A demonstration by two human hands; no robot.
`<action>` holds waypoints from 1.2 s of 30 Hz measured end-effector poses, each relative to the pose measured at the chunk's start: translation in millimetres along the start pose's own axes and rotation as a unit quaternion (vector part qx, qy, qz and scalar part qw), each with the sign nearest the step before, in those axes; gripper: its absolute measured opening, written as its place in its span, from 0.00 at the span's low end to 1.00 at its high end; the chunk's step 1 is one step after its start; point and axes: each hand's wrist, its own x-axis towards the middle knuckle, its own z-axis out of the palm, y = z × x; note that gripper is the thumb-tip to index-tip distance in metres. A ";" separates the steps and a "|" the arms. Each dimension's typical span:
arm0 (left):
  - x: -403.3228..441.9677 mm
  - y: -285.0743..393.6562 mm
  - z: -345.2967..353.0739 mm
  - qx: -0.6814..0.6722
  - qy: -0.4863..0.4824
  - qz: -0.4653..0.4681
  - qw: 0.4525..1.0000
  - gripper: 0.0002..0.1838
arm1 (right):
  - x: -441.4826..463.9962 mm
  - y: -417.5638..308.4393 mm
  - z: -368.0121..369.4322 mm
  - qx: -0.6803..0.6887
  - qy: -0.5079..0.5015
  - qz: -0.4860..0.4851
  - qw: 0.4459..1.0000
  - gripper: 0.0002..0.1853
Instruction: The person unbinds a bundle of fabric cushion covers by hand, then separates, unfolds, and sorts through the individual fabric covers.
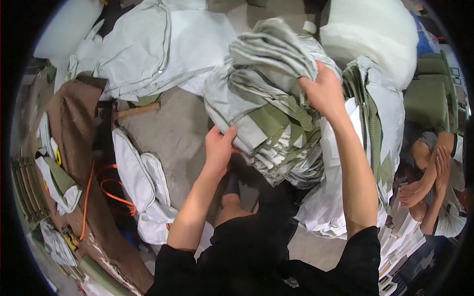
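Note:
In the middle of the head view, a pile of pale grey fabric pieces with green panels (274, 126) lies in front of me. My right hand (323, 91) is closed on the side of a thick fold of pale grey fabric (269, 47) at the top of the pile. Lower down and to the left, my left hand (219, 148) pinches the near edge of the same pale fabric. Many folded layers with white and green edges show below. Whether both hands hold one single piece, I cannot tell.
White fabric pieces (192, 42) spread at the back left. A bulky white bundle (370, 37) stands at the back right. More layered fabric (375, 113) is beside my right arm. Brown cloth (74, 128) and an orange cord (106, 185) are left. Another person's arms (434, 172) show far right.

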 end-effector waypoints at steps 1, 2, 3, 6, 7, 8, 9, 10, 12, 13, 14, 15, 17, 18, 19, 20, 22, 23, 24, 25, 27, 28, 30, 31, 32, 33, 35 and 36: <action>-3.4 -0.5 1.5 0.001 0.002 -0.003 1.000 0.11 | 4.1 -0.1 -13.6 0.013 0.011 -0.002 1.000 0.23; -7.0 1.7 4.3 -0.001 0.003 0.008 1.000 0.11 | 7.7 0.6 -23.3 0.016 0.021 -0.001 1.000 0.22; -6.7 -1.3 4.3 0.014 0.007 0.021 1.000 0.12 | 8.9 -0.8 -31.5 0.018 0.017 0.008 1.000 0.22; -3.3 -2.2 7.8 0.051 0.012 0.044 0.998 0.12 | 12.0 -6.0 -41.7 -0.003 0.020 0.023 1.000 0.22; -3.7 1.8 12.6 0.050 -0.003 0.045 0.998 0.13 | 8.2 -8.4 -38.8 -0.019 0.014 0.024 0.999 0.22; -5.2 3.9 15.6 0.050 -0.015 0.045 0.998 0.13 | 2.5 -11.9 -32.5 -0.039 -0.008 0.037 0.999 0.24; -7.5 3.9 18.2 0.050 -0.024 0.041 0.998 0.13 | -6.4 -23.8 -29.5 -0.042 -0.046 0.047 0.997 0.25; -8.5 2.7 20.5 0.067 -0.020 0.035 0.997 0.13 | -12.6 -18.9 -10.9 -0.050 -0.043 0.022 0.998 0.27; -11.7 2.0 39.2 -0.003 -0.017 0.107 0.994 0.12 | -28.8 -19.6 15.1 -0.082 -0.095 0.040 0.991 0.29; -17.9 4.1 47.4 -0.037 -0.011 0.136 0.990 0.12 | -38.1 -23.6 20.5 -0.065 -0.102 0.048 0.992 0.27; -25.7 10.6 49.0 0.011 -0.013 0.130 0.991 0.11 | -43.1 -18.1 24.6 -0.055 -0.093 0.068 0.992 0.27; -29.1 9.9 46.0 0.020 -0.024 0.115 0.993 0.11 | -42.4 -13.6 32.0 -0.043 -0.090 0.080 0.992 0.27; -26.2 9.8 41.8 0.021 -0.031 0.106 0.994 0.10 | -29.3 -0.5 21.9 0.027 -0.079 0.119 0.989 0.27; -22.9 3.8 38.6 -0.011 -0.025 0.084 0.996 0.10 | -18.8 12.8 21.1 0.035 -0.017 0.092 0.995 0.26; -22.9 1.0 36.0 -0.026 -0.017 0.062 0.998 0.09 | -11.4 25.9 19.8 0.042 0.045 0.067 0.996 0.26; -25.5 3.2 38.8 -0.055 -0.011 0.053 0.997 0.09 | -6.1 25.7 5.4 0.040 0.036 0.072 0.996 0.28; -27.7 2.1 47.2 -0.089 -0.004 0.068 0.994 0.09 | -0.4 22.0 -15.8 0.015 0.030 0.061 0.998 0.29; -25.0 1.4 50.9 -0.094 -0.004 0.094 0.991 0.09 | 4.0 20.1 -18.0 -0.008 0.039 0.044 0.998 0.30; -23.9 2.2 49.6 -0.009 -0.033 0.132 0.991 0.08 | -0.9 7.3 -23.2 0.011 -0.004 0.034 0.999 0.30; -21.4 3.8 56.1 0.090 -0.037 0.179 0.979 0.09 | -6.5 2.5 -15.4 0.005 -0.023 0.014 1.000 0.30; -19.4 9.5 80.8 0.139 -0.050 0.203 0.968 0.12 | -15.9 0.0 6.8 -0.010 -0.056 -0.026 0.998 0.30; -14.8 11.7 93.3 0.140 -0.062 0.281 0.947 0.13 | -19.3 -6.9 15.4 0.001 -0.108 0.000 0.994 0.31; -16.8 9.0 101.1 0.140 -0.056 0.214 0.965 0.15 | -23.3 -10.5 24.5 0.030 -0.123 0.042 0.991 0.39; -16.3 4.2 100.1 0.087 -0.061 0.225 0.969 0.15 | -25.8 -6.7 28.8 0.060 -0.107 0.018 0.992 0.42; -15.9 0.3 95.4 0.076 -0.069 0.210 0.972 0.16 | -27.3 -3.4 30.7 0.072 -0.126 0.017 0.989 0.44; -16.5 -2.5 91.3 0.067 -0.079 0.194 0.975 0.16 | -30.1 -5.3 28.2 0.085 -0.143 0.018 0.986 0.46; -15.2 -10.9 85.7 0.063 -0.089 0.184 0.977 0.16 | -32.0 -10.4 25.3 0.080 -0.165 0.018 0.983 0.48; -14.6 -12.4 84.6 0.070 -0.088 0.189 0.975 0.17 | -32.9 -13.5 24.1 0.062 -0.170 0.017 0.983 0.48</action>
